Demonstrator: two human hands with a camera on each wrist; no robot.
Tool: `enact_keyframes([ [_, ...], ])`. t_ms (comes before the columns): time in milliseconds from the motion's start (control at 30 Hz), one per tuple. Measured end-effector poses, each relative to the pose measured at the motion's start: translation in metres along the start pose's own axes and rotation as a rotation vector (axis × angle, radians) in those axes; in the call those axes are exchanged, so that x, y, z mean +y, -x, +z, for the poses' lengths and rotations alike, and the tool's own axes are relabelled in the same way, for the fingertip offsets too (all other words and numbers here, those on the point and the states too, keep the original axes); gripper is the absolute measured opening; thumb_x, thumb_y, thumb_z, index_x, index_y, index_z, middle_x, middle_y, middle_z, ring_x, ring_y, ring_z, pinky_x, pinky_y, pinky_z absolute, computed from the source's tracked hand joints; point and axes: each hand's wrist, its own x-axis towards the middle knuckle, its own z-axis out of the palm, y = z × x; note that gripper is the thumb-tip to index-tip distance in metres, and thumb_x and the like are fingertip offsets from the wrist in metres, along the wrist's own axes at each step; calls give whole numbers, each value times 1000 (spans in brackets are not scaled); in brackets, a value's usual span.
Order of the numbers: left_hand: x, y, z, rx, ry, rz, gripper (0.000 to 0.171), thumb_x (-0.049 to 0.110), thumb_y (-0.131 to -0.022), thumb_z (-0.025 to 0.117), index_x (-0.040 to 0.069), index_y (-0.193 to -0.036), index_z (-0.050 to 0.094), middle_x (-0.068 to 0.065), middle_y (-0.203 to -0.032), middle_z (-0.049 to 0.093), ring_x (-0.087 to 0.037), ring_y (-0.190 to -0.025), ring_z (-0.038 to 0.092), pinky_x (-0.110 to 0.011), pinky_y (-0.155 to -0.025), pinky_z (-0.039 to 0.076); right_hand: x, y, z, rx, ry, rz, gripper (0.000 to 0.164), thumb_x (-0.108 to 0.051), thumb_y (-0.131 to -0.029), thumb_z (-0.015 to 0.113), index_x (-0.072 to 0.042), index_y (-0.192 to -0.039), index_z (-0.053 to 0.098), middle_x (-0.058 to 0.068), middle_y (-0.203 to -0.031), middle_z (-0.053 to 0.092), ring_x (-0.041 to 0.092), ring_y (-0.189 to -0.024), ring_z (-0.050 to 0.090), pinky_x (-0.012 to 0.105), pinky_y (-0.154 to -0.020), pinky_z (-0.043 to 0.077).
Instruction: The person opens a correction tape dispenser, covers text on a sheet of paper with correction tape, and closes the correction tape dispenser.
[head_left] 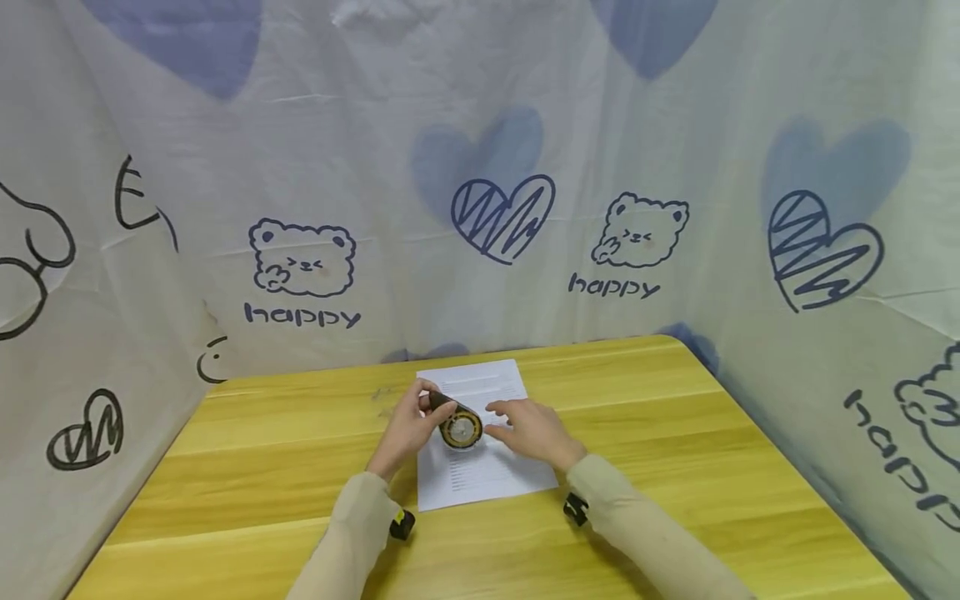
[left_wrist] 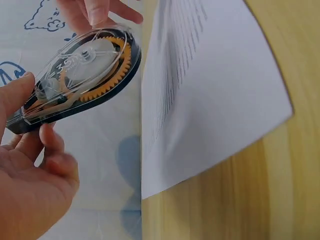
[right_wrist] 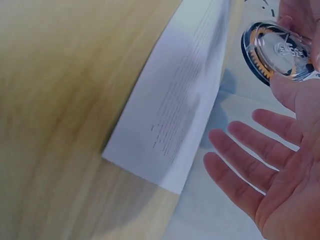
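Note:
A correction tape dispenser point(head_left: 461, 428) with a clear cover, a black rim and an orange toothed wheel is held above the sheet of paper. My left hand point(head_left: 407, 430) pinches its narrow end, thumb on the clear side and fingers behind, as the left wrist view shows. At the rounded end is my right hand point(head_left: 536, 429), its thumb at the rim. In the right wrist view the other fingers point(right_wrist: 250, 150) of that hand are spread and fairly straight, with nothing in them. Printed lines run across the white paper point(head_left: 502, 475).
The sheet lies on a yellow wood-grain table point(head_left: 262, 467). Behind and on both sides hangs a pale cloth point(head_left: 397, 292) with hearts, bears and lettering. A black wrist device point(head_left: 402, 524) sits at the left sleeve, another black device point(head_left: 576, 508) at the right.

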Motion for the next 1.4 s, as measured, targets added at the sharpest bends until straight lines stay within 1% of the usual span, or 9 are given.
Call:
enact_keyframes([
  [167, -2, 0, 0, -2, 20, 3, 25, 20, -92, 70, 10, -107, 53, -5, -76, 63, -15, -70, 47, -25, -59, 36, -4, -2, 1, -9, -99, 1, 34, -39, -99, 57, -19, -124, 67, 3, -112, 73, 15, -90, 70, 33, -73, 56],
  [267, -7, -3, 1, -31, 20, 19, 21, 23, -93, 69, 13, -108, 59, -4, -81, 65, -19, -70, 53, -31, -60, 46, -5, -3, 2, -5, -131, 10, 32, -40, -99, 56, -22, -124, 65, -2, -109, 73, 12, -92, 69, 30, -72, 55],
  [433, -8, -4, 0, -96, 65, 36, 21, 20, -93, 69, 10, -111, 66, -11, -99, 71, -33, -83, 67, -50, -77, 58, -4, -4, 0, 32, -232, -20, 35, -32, -102, 53, -12, -131, 60, 4, -110, 70, 15, -91, 65, 30, -74, 54],
  [567, -9, -4, -1, -141, 111, 23, 20, 15, -93, 68, 6, -111, 65, -14, -105, 71, -30, -86, 71, -51, -82, 58, -4, -5, -2, 82, -304, -59, 37, -23, -102, 53, -5, -134, 56, 8, -113, 67, 14, -89, 60, 30, -75, 51],
  [767, -10, -5, -1, -172, 129, 26, 22, 13, -93, 68, 8, -114, 65, -13, -104, 71, -29, -86, 72, -52, -82, 58, -6, -4, -1, 133, -296, -82, 38, -20, -104, 49, -5, -138, 51, 12, -115, 63, 16, -92, 56, 33, -79, 48],
  [900, -7, -5, 0, -192, 115, 55, 31, 15, -94, 66, 9, -125, 66, -15, -105, 72, -35, -88, 71, -53, -81, 57, -7, -4, 0, 83, -464, -43, 39, -17, -105, 44, -9, -144, 43, 18, -118, 55, 22, -89, 60, 39, -74, 58],
  [1033, -3, -4, 0, -198, 178, 43, 34, 12, -93, 67, 7, -127, 66, -18, -108, 71, -30, -86, 73, -54, -85, 56, -6, -4, 0, 44, -647, -36, 43, -16, -103, 52, -13, -145, 42, 19, -123, 51, 37, -85, 63, 46, -65, 60],
  [1200, -1, -3, -2, -218, 230, 56, 33, 11, -91, 69, 2, -122, 68, -23, -110, 71, -27, -83, 74, -48, -82, 59, -2, -4, -3, 4, -704, -86, 40, -18, -100, 58, -18, -139, 51, 16, -124, 54, 43, -83, 61, 50, -61, 59],
  [1400, -3, -3, -6, -312, 236, 100, 32, 5, -93, 66, -2, -124, 66, -27, -114, 68, -29, -85, 74, -42, -79, 60, -2, -2, -8, -51, -710, -105, 39, -16, -100, 57, -12, -138, 52, 18, -125, 54, 40, -74, 61, 54, -58, 57],
])
